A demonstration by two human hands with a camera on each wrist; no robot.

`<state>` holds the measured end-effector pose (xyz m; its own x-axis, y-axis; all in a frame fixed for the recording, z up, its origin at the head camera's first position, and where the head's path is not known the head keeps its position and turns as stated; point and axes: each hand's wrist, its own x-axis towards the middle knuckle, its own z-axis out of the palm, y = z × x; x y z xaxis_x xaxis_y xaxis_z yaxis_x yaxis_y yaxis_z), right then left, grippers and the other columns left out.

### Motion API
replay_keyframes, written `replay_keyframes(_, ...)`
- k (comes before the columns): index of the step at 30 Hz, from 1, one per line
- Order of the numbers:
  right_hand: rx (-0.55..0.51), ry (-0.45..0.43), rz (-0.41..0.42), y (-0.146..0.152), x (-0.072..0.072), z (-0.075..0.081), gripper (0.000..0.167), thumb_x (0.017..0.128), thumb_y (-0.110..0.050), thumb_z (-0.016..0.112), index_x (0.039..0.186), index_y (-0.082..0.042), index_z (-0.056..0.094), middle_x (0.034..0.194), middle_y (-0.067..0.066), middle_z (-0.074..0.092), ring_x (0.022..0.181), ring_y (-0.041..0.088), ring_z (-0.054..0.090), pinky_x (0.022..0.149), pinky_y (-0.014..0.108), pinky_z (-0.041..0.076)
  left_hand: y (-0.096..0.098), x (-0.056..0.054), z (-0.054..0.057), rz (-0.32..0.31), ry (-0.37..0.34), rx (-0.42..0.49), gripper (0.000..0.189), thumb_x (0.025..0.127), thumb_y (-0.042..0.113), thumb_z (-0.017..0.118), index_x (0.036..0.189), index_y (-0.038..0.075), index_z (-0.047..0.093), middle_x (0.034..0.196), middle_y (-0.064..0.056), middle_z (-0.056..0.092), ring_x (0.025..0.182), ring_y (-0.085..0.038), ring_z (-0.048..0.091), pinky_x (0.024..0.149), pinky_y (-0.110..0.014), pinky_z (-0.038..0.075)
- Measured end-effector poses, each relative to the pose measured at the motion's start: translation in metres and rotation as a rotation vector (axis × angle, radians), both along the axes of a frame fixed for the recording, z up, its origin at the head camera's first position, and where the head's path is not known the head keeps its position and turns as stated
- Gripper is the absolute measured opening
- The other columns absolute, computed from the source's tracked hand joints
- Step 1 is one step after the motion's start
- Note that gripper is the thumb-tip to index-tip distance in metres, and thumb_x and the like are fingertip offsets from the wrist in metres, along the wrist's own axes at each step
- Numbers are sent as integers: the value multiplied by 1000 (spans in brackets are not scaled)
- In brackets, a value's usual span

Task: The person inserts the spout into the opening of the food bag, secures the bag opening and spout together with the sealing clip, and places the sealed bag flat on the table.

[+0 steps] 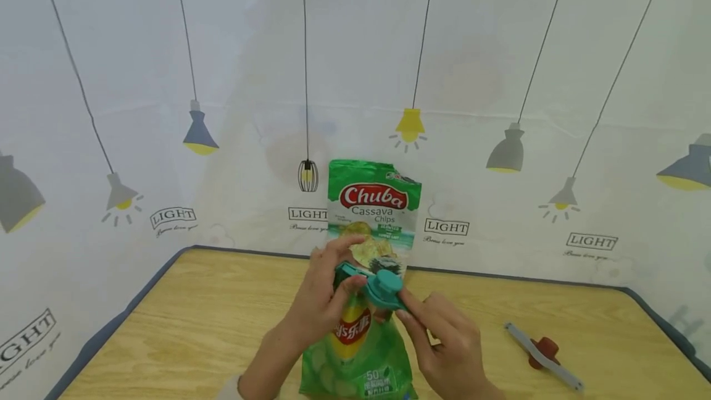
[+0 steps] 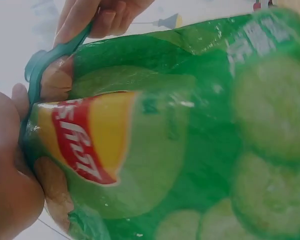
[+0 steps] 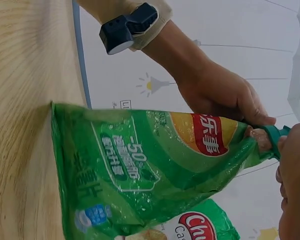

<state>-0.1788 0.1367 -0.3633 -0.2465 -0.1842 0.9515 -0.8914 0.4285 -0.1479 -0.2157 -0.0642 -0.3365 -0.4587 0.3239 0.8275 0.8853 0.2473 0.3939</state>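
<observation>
Left hand (image 1: 318, 295): fingers and thumb curled, clamped on the teal clip (image 1: 384, 284) toward its left end, thumb on the near side. Right hand (image 1: 452, 347): thumb and fingers pinch the clip's right end, beside its round knob. Gap between digits on both sides is filled by the clip.

Clip lies across the gathered top of the green bag (image 1: 333, 363), which is upright between the two forearms, printed front toward the head camera. Left-wrist view shows the clip running along the bag's narrow end, both hands on it. Whether the clip is latched: cannot tell.

Edges and room: the Chuba bag (image 1: 369, 210) stands upright just behind the clip and left hand, its upper right corner ragged; little room on that side. Beyond it, the back edge of the table (image 1: 211, 301) meets the printed cloth (image 1: 250, 48). A grey clip (image 1: 547, 360) with a dark red knob lies on the wood to the right, well apart from the right hand. Left of the left forearm, wood extends to the table's slanting, dark-trimmed side edge.
</observation>
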Motion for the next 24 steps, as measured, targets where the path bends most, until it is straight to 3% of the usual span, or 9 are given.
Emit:
replay_keyframes(7,-43,-54,107,5,-10,-8,30,95,-18,60,113,5,68,63,-8,42,54,-1,36,48,11,32,-7,-2,2,48,32,-47,50,96,41,46,135,8,46,87,4,59,85,-12,54,84,-39,30)
replay_keyframes(12,-79,-72,136,8,-17,-14,29,94,-14,62,113,7,67,62,-6,42,53,-1,36,46,13,32,-9,-6,2,88,35,-43,48,94,40,51,131,10,51,93,2,59,90,-16,49,85,-40,29)
replay_keyframes(16,-98,-103,123,11,-21,-18,26,93,-9,63,113,8,66,63,-6,46,52,-1,36,46,13,33,-9,-9,0,156,10,-42,54,92,41,56,137,14,47,119,-2,56,110,-20,44,94,-45,30)
replay_keyframes(20,-126,-173,173,14,-23,-19,27,88,8,62,115,10,64,66,-3,53,54,2,42,48,15,36,-12,-8,-3,225,-116,-48,85,82,42,69,151,17,26,147,-8,32,134,-26,25,105,-54,25)
replay_keyframes(24,-173,-251,266,17,-23,-17,35,83,23,56,117,14,61,72,3,60,59,10,48,52,20,40,-17,-3,-6,237,-367,-21,113,73,32,83,154,31,4,153,-10,18,138,-28,19,105,-59,25)
